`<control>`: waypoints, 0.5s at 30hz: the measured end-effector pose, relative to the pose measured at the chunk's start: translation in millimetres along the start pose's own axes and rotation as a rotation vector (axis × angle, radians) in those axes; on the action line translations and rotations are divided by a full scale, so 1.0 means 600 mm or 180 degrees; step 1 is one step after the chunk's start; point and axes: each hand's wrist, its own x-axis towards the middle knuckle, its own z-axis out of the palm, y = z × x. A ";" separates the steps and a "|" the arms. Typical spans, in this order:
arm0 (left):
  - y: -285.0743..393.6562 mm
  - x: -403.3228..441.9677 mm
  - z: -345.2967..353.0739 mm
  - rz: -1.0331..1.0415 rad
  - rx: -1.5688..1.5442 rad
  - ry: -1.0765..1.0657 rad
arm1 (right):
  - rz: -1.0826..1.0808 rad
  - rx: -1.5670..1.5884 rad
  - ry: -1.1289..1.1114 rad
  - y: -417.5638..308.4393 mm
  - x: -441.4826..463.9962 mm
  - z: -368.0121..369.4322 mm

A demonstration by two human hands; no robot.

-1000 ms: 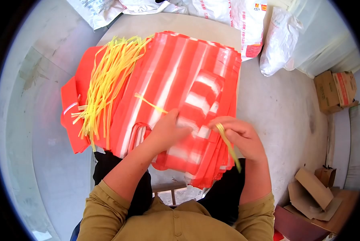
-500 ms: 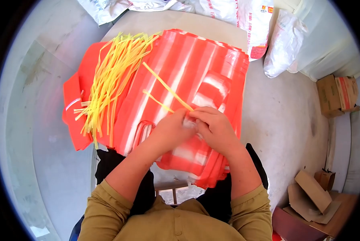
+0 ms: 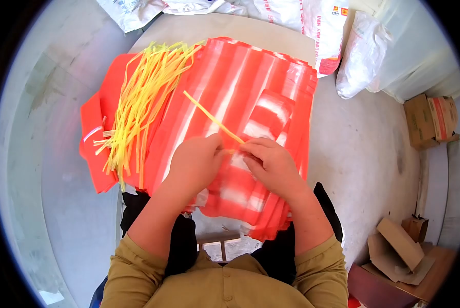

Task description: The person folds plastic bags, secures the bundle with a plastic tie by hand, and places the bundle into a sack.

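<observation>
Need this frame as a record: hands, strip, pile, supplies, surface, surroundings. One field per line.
left hand: curled, above the striped pile; what it grips is hidden
right hand: pinching a yellow strip
strip: one end points away and to the left, over the pile
striped pile: red and white, stacked sheets, near edges uneven
supplies: bundle of yellow strips, left of the stripes
surface: pale table
surroundings: white sacks at the far side; cardboard boxes at right

Site: small workshop or packing room, by appearance. Evidence: bare grey floor (image 3: 363, 154); printed sacks (image 3: 330, 32) beyond the worktop (image 3: 224, 24); cartons (image 3: 422, 121) along right side; thick red stack (image 3: 235, 97) and yellow strips (image 3: 145, 100) in bulk.
</observation>
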 end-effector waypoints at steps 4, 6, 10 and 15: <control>-0.001 -0.005 0.009 -0.0019 -0.2199 -0.0717 | -0.0065 -0.0006 0.0029 -0.006 0.001 0.002; -0.003 -0.004 0.012 0.0305 -0.2602 -0.0903 | -0.0089 0.0046 -0.0085 -0.004 0.002 0.000; -0.010 0.003 0.034 0.0687 -0.2692 -0.0475 | -0.0008 -0.0237 -0.0232 -0.001 -0.002 -0.002; 0.007 0.016 0.056 0.1308 -0.0921 0.0429 | -0.0115 0.0079 -0.0008 0.001 -0.008 -0.005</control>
